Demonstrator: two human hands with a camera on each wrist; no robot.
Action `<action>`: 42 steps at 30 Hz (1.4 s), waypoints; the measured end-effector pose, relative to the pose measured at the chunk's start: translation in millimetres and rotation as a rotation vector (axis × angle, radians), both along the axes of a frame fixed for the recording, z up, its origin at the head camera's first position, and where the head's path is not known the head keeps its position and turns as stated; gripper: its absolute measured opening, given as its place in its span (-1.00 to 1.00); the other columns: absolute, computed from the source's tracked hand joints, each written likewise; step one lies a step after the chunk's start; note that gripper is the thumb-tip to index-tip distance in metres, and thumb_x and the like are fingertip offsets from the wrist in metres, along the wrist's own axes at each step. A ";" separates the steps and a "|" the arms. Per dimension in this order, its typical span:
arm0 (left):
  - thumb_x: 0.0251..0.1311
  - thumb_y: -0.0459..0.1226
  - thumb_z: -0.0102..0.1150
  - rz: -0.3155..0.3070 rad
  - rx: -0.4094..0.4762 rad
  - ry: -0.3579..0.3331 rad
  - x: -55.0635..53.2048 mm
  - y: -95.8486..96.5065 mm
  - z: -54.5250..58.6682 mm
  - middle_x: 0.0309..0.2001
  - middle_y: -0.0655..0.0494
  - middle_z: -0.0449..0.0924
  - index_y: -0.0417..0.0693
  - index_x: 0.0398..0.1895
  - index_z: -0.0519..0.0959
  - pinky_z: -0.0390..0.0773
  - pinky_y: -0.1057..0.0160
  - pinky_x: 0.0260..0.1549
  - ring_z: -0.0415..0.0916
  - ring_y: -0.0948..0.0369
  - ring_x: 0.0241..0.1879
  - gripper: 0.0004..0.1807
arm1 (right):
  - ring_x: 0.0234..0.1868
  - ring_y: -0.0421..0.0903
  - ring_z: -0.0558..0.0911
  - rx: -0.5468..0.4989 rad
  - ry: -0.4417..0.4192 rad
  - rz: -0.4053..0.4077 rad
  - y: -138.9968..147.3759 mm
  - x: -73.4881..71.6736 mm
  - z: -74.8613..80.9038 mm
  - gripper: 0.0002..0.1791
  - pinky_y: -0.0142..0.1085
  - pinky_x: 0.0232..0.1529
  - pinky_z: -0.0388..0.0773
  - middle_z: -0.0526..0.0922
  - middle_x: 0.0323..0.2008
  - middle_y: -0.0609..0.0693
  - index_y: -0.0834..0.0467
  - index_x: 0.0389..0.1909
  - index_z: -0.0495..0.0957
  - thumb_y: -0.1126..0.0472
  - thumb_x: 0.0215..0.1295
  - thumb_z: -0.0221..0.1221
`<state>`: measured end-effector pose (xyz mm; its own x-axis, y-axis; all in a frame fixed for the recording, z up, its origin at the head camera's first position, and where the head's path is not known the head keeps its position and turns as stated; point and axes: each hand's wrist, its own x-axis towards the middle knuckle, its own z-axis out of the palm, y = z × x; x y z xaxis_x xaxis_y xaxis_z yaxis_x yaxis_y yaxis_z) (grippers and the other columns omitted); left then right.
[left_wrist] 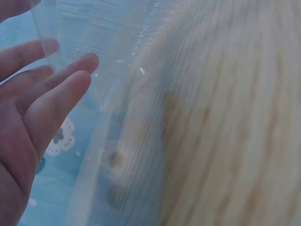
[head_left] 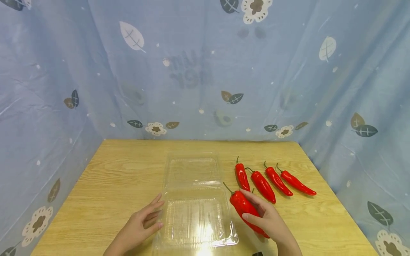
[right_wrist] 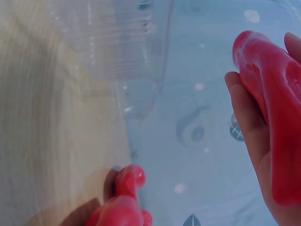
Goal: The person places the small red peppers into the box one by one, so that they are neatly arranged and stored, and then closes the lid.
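Your right hand holds a large, glossy, tapered red pepper with a thin green stem. The grip is closed on the pepper's body, thumb on one side and fingers on the other. This hold leaves the stem free, pointing away from you and toward the container. Gripping across the broad body probably limits rotation of the smooth skin.

The pepper is located just beside the right edge of a hinged, rectangular, clear plastic container. The ribbed base lies nearest you; the shallow lid is folded back on the far side. This layout leaves the base uncovered from above and accessible from both sides.

Your left hand is at the left edge of the base. Its grip is relaxed, fingers loosely extended, holding nothing. The position appears suited to steadying the light plastic. Contact cannot be confirmed: the left wrist view is blurred and the wall is transparent.

At least four more elongated red peppers rest on the pale wood-grain surface to the right of the container, stems pointing away from you. This arrangement presumably puts them within right-hand reach.
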<state>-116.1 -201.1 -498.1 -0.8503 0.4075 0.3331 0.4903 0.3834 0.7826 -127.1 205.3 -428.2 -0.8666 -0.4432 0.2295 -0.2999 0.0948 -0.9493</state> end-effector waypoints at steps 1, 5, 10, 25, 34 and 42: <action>0.23 -0.25 0.19 0.002 -0.004 0.002 0.2 0.2 0.3 0.41 -0.36 0.02 -0.33 0.31 0.26 0.61 0.16 -0.01 0.35 -0.18 0.14 -0.36 | 0.15 -0.22 0.51 -0.009 0.019 0.009 -1.0 -1.3 1.0 -0.37 -0.42 0.09 0.57 0.42 0.27 -0.03 0.27 0.36 0.22 0.44 0.25 0.14; 0.22 -0.26 0.20 0.011 -0.008 0.003 -0.5 -0.2 1.2 0.40 -0.36 0.02 -0.35 0.30 0.26 0.61 0.20 0.00 0.35 -0.14 0.14 -0.37 | 0.11 -0.20 0.54 -0.011 0.012 0.024 -6.3 -9.0 7.3 -0.36 -0.39 0.04 0.61 0.46 0.24 -0.07 0.27 0.36 0.22 0.43 0.25 0.15; 0.23 -0.26 0.20 0.007 -0.010 -0.011 0.7 0.6 2.1 0.41 -0.37 0.01 -0.39 0.29 0.26 0.60 0.23 0.01 0.36 -0.18 0.14 -0.37 | 0.07 -0.18 0.56 -0.018 -0.075 0.050 -14.5 -13.5 11.1 -0.35 -0.34 0.00 0.64 0.49 0.18 -0.14 0.26 0.36 0.21 0.40 0.25 0.16; 0.23 -0.27 0.19 0.002 0.010 -0.033 0.3 0.5 -1.3 0.41 -0.36 0.00 -0.32 0.31 0.26 0.60 0.24 0.02 0.35 -0.13 0.15 -0.38 | 0.04 0.04 0.52 0.004 -0.160 0.201 -57.6 -23.2 0.8 -0.37 -0.28 -0.08 0.66 0.36 0.25 0.32 0.23 0.36 0.24 0.36 0.26 0.16; 0.23 -0.26 0.19 0.001 0.036 -0.070 0.9 0.4 -0.1 0.42 -0.35 -0.02 -0.33 0.32 0.25 0.61 0.24 -0.01 0.38 -0.20 0.12 -0.36 | 0.01 -0.10 0.55 0.045 -0.164 0.257 -79.2 -23.7 -9.2 -0.39 -0.35 -0.07 0.62 0.46 0.17 0.30 0.20 0.32 0.30 0.32 0.24 0.20; 0.23 -0.30 0.19 0.002 0.039 -0.108 0.7 0.8 0.8 0.43 -0.33 -0.04 -0.31 0.33 0.23 0.62 0.21 -0.03 0.41 -0.20 0.11 -0.36 | 0.04 -0.16 0.52 0.152 -0.166 0.261 -97.6 -22.6 -18.7 -0.37 -0.41 0.00 0.54 0.52 0.16 0.14 0.13 0.31 0.35 0.28 0.18 0.26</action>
<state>-115.4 -200.3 -497.3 -0.8826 0.3949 0.2552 0.4021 0.3527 0.8449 -149.7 107.7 -446.9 -0.7396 -0.6730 0.0095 -0.1754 0.1790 -0.9681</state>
